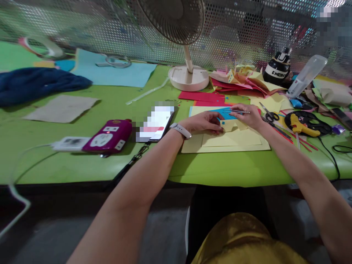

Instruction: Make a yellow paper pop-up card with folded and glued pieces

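Observation:
Over pale yellow sheets (233, 140) on the green table, my left hand (208, 122) has its fingers closed on a small folded yellow paper piece (228, 125) with a tiny blue square on it. My right hand (247, 115) is closed around thin metal tweezers (233, 110), whose tips point left over a blue paper (214, 113). The two hands are close together but apart. A white-banded watch sits on my left wrist.
Left of the sheets lie a phone (156, 123) and a purple power socket (110, 137). A fan (188, 77) stands behind. Scissors (271, 114), a yellow glue gun (304, 127), paper scraps and a black bottle (277, 69) are at right.

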Demonstrator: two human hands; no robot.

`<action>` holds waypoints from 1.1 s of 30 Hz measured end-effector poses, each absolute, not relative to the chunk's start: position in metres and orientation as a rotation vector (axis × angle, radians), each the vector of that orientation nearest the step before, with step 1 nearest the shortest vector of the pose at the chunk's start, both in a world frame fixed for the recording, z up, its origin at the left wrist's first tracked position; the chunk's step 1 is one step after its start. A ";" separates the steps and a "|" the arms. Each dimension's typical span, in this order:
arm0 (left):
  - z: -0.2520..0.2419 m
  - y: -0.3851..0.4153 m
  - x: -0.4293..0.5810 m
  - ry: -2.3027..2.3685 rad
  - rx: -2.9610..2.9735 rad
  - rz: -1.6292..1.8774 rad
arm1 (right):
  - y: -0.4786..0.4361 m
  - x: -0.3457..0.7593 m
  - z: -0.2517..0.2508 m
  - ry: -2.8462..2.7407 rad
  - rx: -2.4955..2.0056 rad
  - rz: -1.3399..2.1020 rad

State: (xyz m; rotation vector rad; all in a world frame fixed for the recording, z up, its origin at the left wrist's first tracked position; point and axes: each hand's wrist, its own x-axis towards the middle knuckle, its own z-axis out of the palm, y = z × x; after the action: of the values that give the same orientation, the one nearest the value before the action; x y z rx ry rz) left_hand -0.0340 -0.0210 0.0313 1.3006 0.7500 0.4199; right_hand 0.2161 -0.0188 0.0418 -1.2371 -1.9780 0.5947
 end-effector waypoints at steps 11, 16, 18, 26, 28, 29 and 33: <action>0.029 -0.020 -0.035 0.730 1.315 0.426 | -0.021 0.216 0.041 -2.115 -1.225 0.468; 0.030 -0.019 -0.035 0.731 1.315 0.422 | -0.019 0.217 0.037 -2.115 -1.243 0.459; 0.029 -0.019 -0.035 0.735 1.319 0.417 | -0.019 0.217 0.037 -2.114 -1.234 0.446; 0.028 -0.018 -0.035 0.723 1.314 0.424 | -0.022 0.215 0.037 -2.051 -1.246 0.493; 0.028 -0.018 -0.036 0.728 1.316 0.423 | -0.021 0.214 0.036 -2.011 -1.247 0.510; 0.028 -0.018 -0.036 0.729 1.318 0.423 | -0.021 0.214 0.036 -1.978 -1.250 0.524; 0.028 -0.018 -0.036 0.736 1.317 0.431 | -0.020 0.212 0.043 -1.792 -1.207 0.641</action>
State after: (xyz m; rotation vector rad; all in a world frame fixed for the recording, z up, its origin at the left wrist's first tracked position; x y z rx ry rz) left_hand -0.0356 -0.0178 0.0279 1.3172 0.7357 0.4310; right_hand 0.2124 -0.0201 0.0427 -1.2073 -1.7924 0.6408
